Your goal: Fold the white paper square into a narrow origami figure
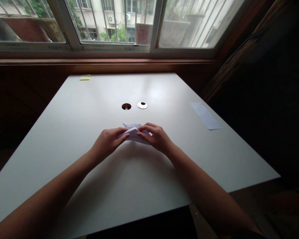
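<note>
A small folded piece of white paper (134,132) lies near the middle of the white table (89,132). My left hand (108,141) pinches its left edge with curled fingers. From the right, my right hand (156,136) presses bent fingertips onto the paper's top and right side. Both hands cover much of the paper, and only its upper folds show between them.
A round cable hole (126,106) and its loose white cap (142,105) sit just beyond the hands. A strip of white paper (205,115) lies at the right edge. A yellow sticky note pad (85,78) rests at the far left corner, under the window.
</note>
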A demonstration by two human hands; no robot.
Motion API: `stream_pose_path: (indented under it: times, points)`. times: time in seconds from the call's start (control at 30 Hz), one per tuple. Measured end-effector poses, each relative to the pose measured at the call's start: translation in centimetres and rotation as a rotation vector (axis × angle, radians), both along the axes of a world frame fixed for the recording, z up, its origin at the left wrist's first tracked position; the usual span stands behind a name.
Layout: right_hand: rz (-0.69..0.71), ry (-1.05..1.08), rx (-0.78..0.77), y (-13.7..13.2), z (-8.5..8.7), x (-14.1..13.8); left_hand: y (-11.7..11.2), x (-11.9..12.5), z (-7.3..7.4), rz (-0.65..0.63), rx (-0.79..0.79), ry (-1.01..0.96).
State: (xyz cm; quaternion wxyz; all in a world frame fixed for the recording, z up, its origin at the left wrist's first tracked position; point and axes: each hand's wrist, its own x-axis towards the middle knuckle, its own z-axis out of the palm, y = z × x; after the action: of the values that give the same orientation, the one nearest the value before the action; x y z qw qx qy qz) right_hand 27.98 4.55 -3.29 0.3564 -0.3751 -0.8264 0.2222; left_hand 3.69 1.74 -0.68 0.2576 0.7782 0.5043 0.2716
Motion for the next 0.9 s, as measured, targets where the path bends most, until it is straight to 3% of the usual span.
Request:
stream_pose_path:
  times: [0.13, 0.4, 0.77, 0.9]
  points:
    - [-0.045, -0.019, 0.016, -0.4, 0.4, -0.3, -0.4, 0.5, 0.2, 0.033, 0.019, -0.024]
    - [-0.08, -0.027, -0.022, -0.3, 0.5, -0.5, -0.1, 0.6, 0.7, 0.048, -0.101, -0.117]
    - [-0.021, -0.021, -0.37, 0.2, -0.2, -0.7, 2.6, 0.1, 1.7, -0.142, -0.221, 0.045]
    - [-0.036, -0.024, -0.424, 0.3, -0.1, -0.8, 4.0, 0.0, 1.6, -0.172, -0.246, 0.093]
